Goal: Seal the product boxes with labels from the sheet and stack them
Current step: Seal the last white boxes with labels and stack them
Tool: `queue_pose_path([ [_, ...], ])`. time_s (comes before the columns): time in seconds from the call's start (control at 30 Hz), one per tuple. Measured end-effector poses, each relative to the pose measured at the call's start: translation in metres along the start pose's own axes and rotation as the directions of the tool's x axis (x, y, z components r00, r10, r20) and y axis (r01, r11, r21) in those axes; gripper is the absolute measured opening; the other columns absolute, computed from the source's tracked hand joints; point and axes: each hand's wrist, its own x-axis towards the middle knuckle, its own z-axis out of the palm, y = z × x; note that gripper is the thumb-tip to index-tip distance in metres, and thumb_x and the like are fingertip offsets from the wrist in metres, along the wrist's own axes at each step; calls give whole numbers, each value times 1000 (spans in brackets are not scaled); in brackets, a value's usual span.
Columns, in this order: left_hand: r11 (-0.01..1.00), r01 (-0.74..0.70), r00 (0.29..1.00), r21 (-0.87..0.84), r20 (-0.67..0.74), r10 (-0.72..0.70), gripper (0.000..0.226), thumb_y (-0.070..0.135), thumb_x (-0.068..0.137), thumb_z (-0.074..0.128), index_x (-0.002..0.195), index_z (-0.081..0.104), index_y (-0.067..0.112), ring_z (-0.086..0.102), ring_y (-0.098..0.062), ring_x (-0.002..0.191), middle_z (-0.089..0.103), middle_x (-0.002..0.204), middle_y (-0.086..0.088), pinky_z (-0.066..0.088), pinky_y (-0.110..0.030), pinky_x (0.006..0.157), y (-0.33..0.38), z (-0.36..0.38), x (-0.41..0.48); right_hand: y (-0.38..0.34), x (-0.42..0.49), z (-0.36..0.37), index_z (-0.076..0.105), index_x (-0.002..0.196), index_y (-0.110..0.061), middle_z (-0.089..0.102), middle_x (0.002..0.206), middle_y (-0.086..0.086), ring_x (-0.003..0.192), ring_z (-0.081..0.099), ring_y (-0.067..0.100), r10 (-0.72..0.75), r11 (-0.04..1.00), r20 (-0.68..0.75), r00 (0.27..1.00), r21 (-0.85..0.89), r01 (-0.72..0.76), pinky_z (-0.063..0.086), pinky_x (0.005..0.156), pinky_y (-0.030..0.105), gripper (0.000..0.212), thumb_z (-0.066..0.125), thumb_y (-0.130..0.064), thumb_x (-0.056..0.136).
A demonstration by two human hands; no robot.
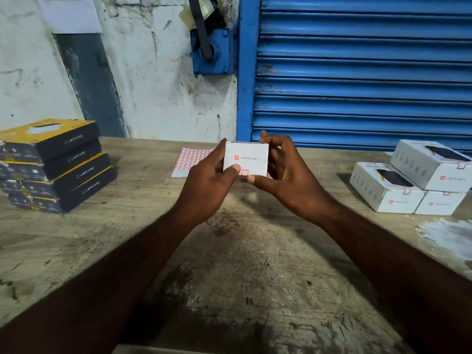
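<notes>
Both hands, left [209, 172] and right [283, 167], grasp the box [246, 159] upright between them, thumbs by its label [245, 172], likely pressing the seal; sheet [190, 160] just behind.

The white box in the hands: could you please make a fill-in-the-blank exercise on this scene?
The left hand and right hand hold a white box printed ____.
The label sheet lies on the table ____ that box.
The stack of dark boxes is ____ boxes high.
Missing: PORTRONICS; behind; four.
</notes>
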Motion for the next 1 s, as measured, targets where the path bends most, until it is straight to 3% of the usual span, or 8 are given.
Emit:
queue_pose_path([
  [0.17, 997, 49, 999, -51, 3, -49, 56, 8, 105, 49, 157, 34, 23, 58, -16, 106, 65, 112, 11, 50, -56, 101, 0, 1, -1, -4, 0, 1, 38, 132, -9, 48, 131, -38, 136, 47, -1, 2, 1000, -17, 1000, 8, -2, 42, 116, 41, 59, 74, 4, 86],
  [0.3, 998, 31, 999, -58, 8, -31, 57, 21, 102, 52, 157, 36, 25, 59, -16, 104, 67, 120, 1, 50, -58, 99, 6, 3, -5, -2, 0, 6, 42, 125, -15, 42, 154, -9, 139, 47, 9, -1, 999, -123, 992, 34, 5, 47, 112, 46, 50, 74, -2, 88],
  [0.37, 998, 20, 1000, -51, 15, -19, 65, 34, 93, 52, 156, 37, 28, 59, -17, 102, 68, 122, 1, 49, -60, 98, 8, 4, -6, -1, -1, 7, 44, 120, -22, 41, 156, -4, 136, 51, 10, -9, 1000, -158, 987, 19, 12, 50, 108, 46, 47, 75, -6, 89],
  [0.5, 997, 1, 1000, -79, 13, 0, 70, 36, 88, 51, 156, 38, 26, 61, -19, 101, 68, 120, -2, 49, -60, 98, 9, 5, -6, -2, 1, 5, 43, 124, -14, 56, 132, -21, 130, 57, 13, -11, 1000, -142, 990, 23, 14, 52, 105, 47, 44, 70, -2, 92],
  [0.6, 999, -13, 1000, -49, 9, 14, 74, 38, 86, 55, 156, 37, 23, 65, -20, 112, 68, 125, -1, 52, -52, 103, 7, 4, -3, -3, 2, 5, 43, 124, -12, 63, 115, -34, 123, 61, 8, 9, 999, -128, 992, 37, -5, 54, 102, 38, 36, 61, 1, 97],
  [0.7, 998, -53, 999, 16, 5, 53, 79, 43, 84, 60, 156, 38, 18, 64, -18, 120, 65, 135, -6, 52, -41, 105, 5, 2, -1, -4, 2, 6, 45, 122, -15, 60, 123, -26, 120, 60, -1, 23, 998, -135, 991, 56, -16, 52, 95, 24, 27, 53, 1, 101],
  [0.8, 994, -90, 996, 61, 23, 89, 81, 42, 84, 67, 155, 38, 15, 62, -5, 122, 63, 139, 3, 51, -34, 106, 2, 1, -1, -5, 2, 5, 46, 122, -14, 61, 117, -28, 115, 60, -8, 30, 998, -126, 992, 59, -22, 51, 92, 18, 25, 53, -1, 102],
  [1.0, 995, -91, 995, 47, 34, 89, 61, 15, 96, 67, 152, 44, 12, 64, -7, 120, 65, 137, -2, 52, -38, 104, -2, -2, 3, -4, 1, 7, 44, 123, -17, 55, 129, -22, 129, 55, 6, 25, 997, -89, 996, 76, -18, 49, 108, 36, 41, 64, 5, 93],
])
